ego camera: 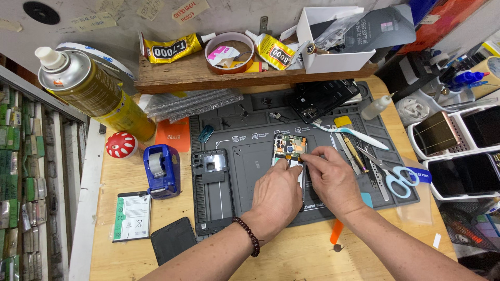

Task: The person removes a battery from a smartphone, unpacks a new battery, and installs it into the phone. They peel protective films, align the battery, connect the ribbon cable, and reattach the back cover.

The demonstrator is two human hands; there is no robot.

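An opened phone (289, 145), its circuit board exposed, lies on a grey work mat (250, 140). My left hand (276, 195) rests over the phone's lower part and holds it down, fingers curled on its edge. My right hand (330, 177) pinches at a spot on the board near the phone's top right, fingertips together; whether it holds a small part I cannot tell. A grey phone frame (211, 190) lies on the mat to the left of my hands.
A blue tape dispenser (162, 169), a battery (132, 216), a dark back cover (173, 240) and a spray can (96, 93) lie at left. Scissors (398, 179), tweezers (376, 174), a toothbrush (354, 134) sit right. Glue tubes (172, 48), a white box (333, 44) stand behind.
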